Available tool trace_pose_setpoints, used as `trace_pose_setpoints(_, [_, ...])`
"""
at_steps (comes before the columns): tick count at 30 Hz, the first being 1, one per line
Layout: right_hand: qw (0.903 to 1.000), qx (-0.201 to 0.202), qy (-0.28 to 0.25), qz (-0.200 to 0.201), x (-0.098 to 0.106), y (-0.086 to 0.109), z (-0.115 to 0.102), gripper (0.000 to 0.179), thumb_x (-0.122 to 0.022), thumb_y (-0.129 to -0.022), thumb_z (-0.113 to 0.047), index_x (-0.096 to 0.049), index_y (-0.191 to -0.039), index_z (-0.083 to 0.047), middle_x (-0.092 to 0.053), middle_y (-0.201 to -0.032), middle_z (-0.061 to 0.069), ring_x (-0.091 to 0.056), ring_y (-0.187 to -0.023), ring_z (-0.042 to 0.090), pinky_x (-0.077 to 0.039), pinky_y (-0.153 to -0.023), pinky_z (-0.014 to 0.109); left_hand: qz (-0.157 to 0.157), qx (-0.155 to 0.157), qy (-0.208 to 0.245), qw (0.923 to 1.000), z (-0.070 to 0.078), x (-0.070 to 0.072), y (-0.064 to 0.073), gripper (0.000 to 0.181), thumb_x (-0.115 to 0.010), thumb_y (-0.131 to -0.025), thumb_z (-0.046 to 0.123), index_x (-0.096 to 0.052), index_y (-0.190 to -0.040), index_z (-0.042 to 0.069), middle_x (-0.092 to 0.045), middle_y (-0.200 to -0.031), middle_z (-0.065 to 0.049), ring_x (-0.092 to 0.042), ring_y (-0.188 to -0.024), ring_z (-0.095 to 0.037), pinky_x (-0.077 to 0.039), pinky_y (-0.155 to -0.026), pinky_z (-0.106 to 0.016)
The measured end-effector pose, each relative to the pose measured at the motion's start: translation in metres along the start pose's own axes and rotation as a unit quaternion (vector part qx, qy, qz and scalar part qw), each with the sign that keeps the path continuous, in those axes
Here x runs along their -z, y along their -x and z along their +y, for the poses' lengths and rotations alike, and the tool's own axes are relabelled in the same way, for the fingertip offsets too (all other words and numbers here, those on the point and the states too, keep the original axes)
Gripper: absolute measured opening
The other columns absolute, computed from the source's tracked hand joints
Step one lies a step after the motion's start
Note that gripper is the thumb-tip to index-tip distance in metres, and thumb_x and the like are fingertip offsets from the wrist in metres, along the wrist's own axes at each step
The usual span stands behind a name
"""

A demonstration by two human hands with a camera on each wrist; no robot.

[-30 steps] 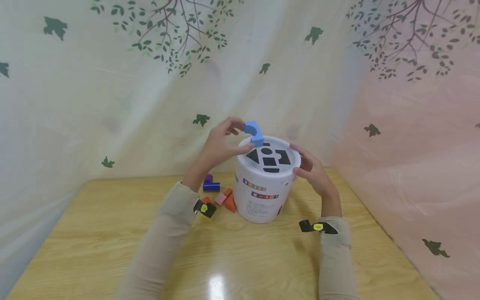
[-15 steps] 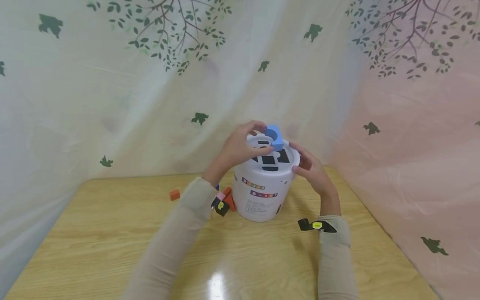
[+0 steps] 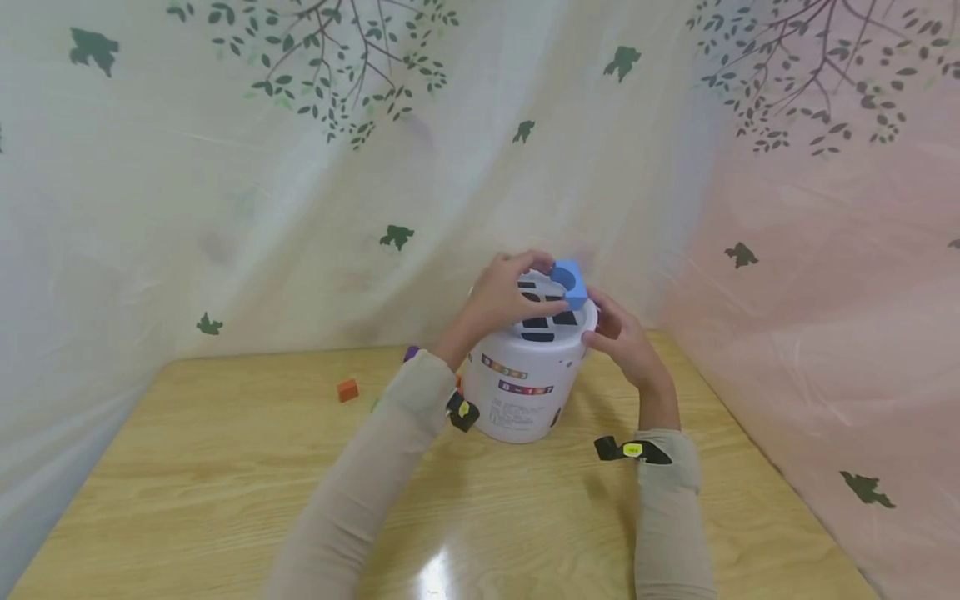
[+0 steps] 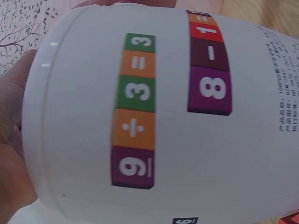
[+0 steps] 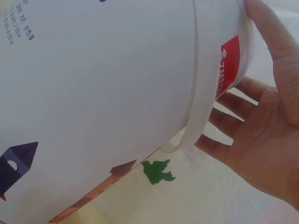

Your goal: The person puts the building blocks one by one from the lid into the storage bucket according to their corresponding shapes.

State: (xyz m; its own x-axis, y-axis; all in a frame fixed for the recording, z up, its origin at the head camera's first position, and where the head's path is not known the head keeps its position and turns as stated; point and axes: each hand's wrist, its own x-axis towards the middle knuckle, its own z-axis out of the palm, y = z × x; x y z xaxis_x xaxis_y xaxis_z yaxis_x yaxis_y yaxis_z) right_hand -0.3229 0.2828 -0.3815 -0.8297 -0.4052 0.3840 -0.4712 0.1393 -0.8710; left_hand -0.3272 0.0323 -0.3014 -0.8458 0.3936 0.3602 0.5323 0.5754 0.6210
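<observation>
My left hand (image 3: 501, 293) pinches a light blue block (image 3: 576, 285) with a rounded notch between thumb and fingers. It holds the block over the right side of the lid (image 3: 579, 328) of a white bucket (image 3: 517, 408). Dark shaped holes pierce the lid, some hidden under the hand. My right hand (image 3: 630, 346) grips the bucket's right rim, thumb in front and fingers behind. In the right wrist view, that hand (image 5: 261, 121) touches the lid edge. The bucket wall (image 4: 173, 154) fills most of the left wrist view, where the blue block is not visible.
An orange block (image 3: 347, 390) lies on the wooden table (image 3: 225, 467) left of the bucket. A purple block (image 3: 411, 353) shows behind the left sleeve (image 3: 375, 492), which hides other pieces. A leaf-printed curtain (image 3: 300, 208) hangs behind the table.
My left hand has carried the blue block rightward across the lid, from its left edge to its right side. My right hand has stayed on the rim.
</observation>
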Motion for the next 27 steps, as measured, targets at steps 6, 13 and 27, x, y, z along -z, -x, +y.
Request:
trace_pose_setpoints(6, [0.9999, 0.007, -0.01, -0.01, 0.0, -0.002, 0.0, 0.068, -0.064, -0.098, -0.011, -0.035, -0.159, -0.018, -0.038, -0.163, 0.007, -0.044, -0.146, 0.031, -0.049, -0.104, 0.026, -0.002, 0.007, -0.022, 0.9997, -0.003, -0.006, -0.001, 0.067, -0.08, -0.084, 0.05, -0.055, -0.142, 0.027, -0.059, -0.137, 0.003, -0.047, -0.133, -0.025, -0.047, -0.105, -0.048])
trace_pose_setpoints(13, [1.0, 0.001, -0.004, -0.004, 0.0, 0.0, 0.001, 0.067, -0.063, -0.098, -0.009, -0.035, -0.159, -0.018, -0.036, -0.164, 0.008, -0.043, -0.146, 0.033, -0.05, -0.104, 0.024, -0.012, 0.015, -0.03, 0.9994, -0.006, -0.011, 0.001, 0.066, -0.079, -0.084, 0.051, -0.055, -0.142, 0.029, -0.05, -0.144, -0.007, -0.042, -0.136, -0.03, -0.047, -0.102, -0.051])
trace_pose_setpoints(27, [1.0, 0.002, -0.005, -0.008, 0.0, 0.001, -0.001, 0.067, -0.061, -0.098, -0.007, -0.035, -0.159, -0.017, -0.037, -0.164, 0.009, -0.045, -0.146, 0.029, -0.051, -0.103, 0.025, -0.059, 0.02, -0.07, 0.9956, -0.006, -0.015, -0.001, 0.067, -0.076, -0.088, 0.052, -0.053, -0.146, 0.028, -0.057, -0.139, 0.001, -0.042, -0.127, -0.024, -0.043, -0.1, -0.045])
